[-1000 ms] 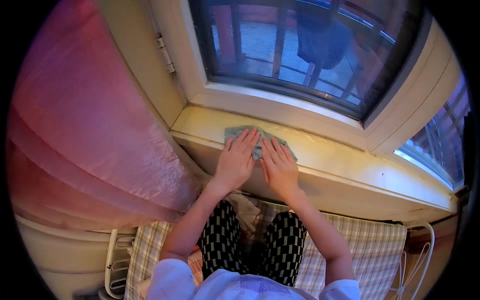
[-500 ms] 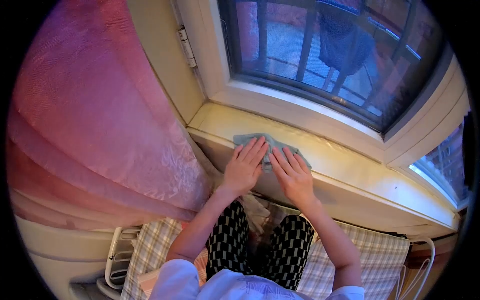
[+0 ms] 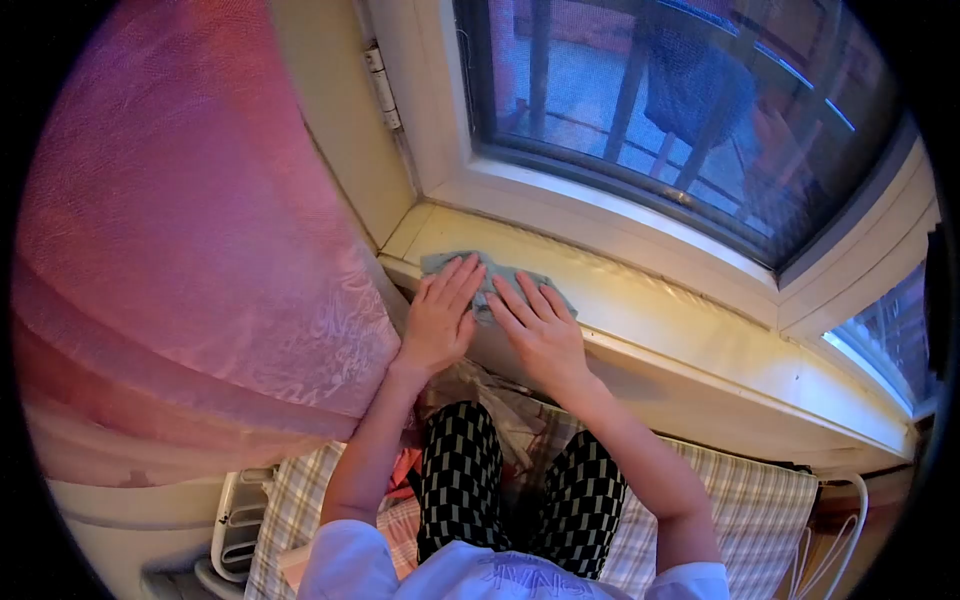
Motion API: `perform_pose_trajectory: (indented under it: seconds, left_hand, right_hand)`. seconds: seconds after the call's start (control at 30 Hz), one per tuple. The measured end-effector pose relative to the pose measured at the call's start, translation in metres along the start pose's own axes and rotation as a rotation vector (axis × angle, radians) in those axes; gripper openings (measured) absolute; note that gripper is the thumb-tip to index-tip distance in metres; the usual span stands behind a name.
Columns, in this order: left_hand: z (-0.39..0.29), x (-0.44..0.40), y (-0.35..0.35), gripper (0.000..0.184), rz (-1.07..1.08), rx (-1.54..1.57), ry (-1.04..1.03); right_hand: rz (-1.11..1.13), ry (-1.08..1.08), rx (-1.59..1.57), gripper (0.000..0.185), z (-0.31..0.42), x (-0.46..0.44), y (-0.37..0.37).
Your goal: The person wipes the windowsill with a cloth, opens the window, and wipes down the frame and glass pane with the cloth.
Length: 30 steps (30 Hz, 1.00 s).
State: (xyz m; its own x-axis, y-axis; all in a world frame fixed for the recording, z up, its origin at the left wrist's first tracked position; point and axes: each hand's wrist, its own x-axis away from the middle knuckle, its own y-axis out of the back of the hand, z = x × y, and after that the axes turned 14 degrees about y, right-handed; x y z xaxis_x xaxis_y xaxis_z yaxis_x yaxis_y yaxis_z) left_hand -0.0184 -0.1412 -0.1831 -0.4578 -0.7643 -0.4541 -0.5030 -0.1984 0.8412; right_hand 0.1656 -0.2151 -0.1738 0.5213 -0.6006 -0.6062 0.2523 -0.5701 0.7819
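A grey-blue cloth (image 3: 484,298) lies on the front edge of the cream windowsill (image 3: 640,310), near its left end. Both of my hands press down on it from above. My left hand (image 3: 438,322) lies flat over the cloth's left part, fingers stretched out. Over the right part, my right hand (image 3: 545,335) is also flat, with its fingers slightly spread. Cloth shows between the hands and past the fingertips; the rest is hidden under the palms and fingers.
A pink curtain (image 3: 200,250) hangs close beside my left arm. The white window frame (image 3: 610,215) rises behind the sill, with a hinge (image 3: 382,88) at its left. Below are my patterned trousers (image 3: 460,490) and a plaid cloth (image 3: 740,510) by a white metal rail (image 3: 858,510).
Both hands and the cloth have slid left along the sill, toward its left corner. The hands stay flat on the cloth.
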Motion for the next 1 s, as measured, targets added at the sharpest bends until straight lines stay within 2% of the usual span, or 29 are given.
perform_pose_trajectory:
  seconds: [0.27,0.77,0.9,1.0]
  left_hand:
    - [0.027,-0.004,0.011,0.065,-0.056,0.036,0.031]
    - [0.059,-0.009,0.021,0.062,-0.126,0.052,0.077]
    - [0.061,-0.009,0.019,0.063,-0.086,0.052,0.081]
    - [0.058,-0.010,0.017,0.062,-0.142,0.070,0.067]
  right_hand:
    - [-0.064,0.026,0.007,0.042,0.009,-0.026,-0.026]
    - [-0.120,0.031,-0.037,0.043,0.024,-0.063,-0.065]
    - [-0.138,0.039,-0.052,0.043,0.023,-0.061,-0.063]
    - [-0.119,0.046,-0.030,0.044,0.024,-0.058,-0.062]
